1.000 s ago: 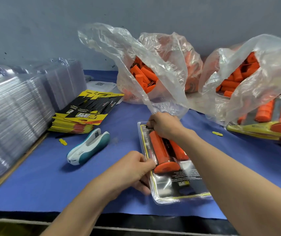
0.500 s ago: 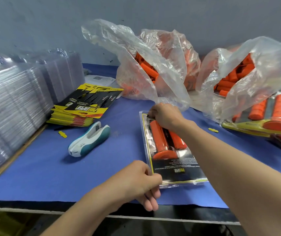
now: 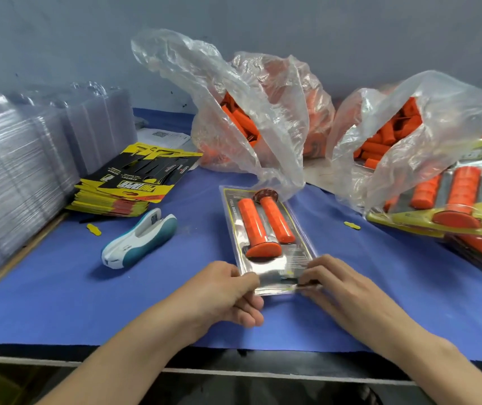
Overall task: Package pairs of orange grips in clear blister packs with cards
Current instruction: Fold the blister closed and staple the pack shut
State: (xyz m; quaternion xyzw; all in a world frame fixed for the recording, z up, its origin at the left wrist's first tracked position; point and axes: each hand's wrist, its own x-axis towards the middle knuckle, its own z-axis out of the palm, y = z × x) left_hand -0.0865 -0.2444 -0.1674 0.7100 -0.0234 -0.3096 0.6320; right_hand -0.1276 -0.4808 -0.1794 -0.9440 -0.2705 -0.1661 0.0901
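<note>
Left hand (image 3: 225,290): fingers curled, pinching the near-left corner of the blister pack (image 3: 302,239).
Right hand (image 3: 339,283): fingertips pinching the near-right corner of the same pack; exact contact blurred.

Location of pack: flat on the blue bench (image 3: 58,287), centre, just ahead of both hands, far end touching or tucked under the lip of the middle bag of loose grips (image 3: 248,121).

Contents: two orange grips (image 3: 253,222) side by side, printed card (image 3: 298,258) behind them.

Orientation: long axis running away from the person, far end leaning slightly left. Grips parallel to that axis, laid head to tail: left grip's flange at the near end, right grip's flange at the far end.

Progress, as judged: this pack loaded with pair and card, near edge apparently being pressed shut; fastening probably outstanding, stapler (image 3: 139,242) idle to the left. Finished packs (image 3: 453,200) piled at right. Remaining stock large: second bag of grips (image 3: 395,135), stack of cards (image 3: 134,182), tall stacks of empty blisters (image 3: 14,171) at far left. Overall, much of the batch left to do.
</note>
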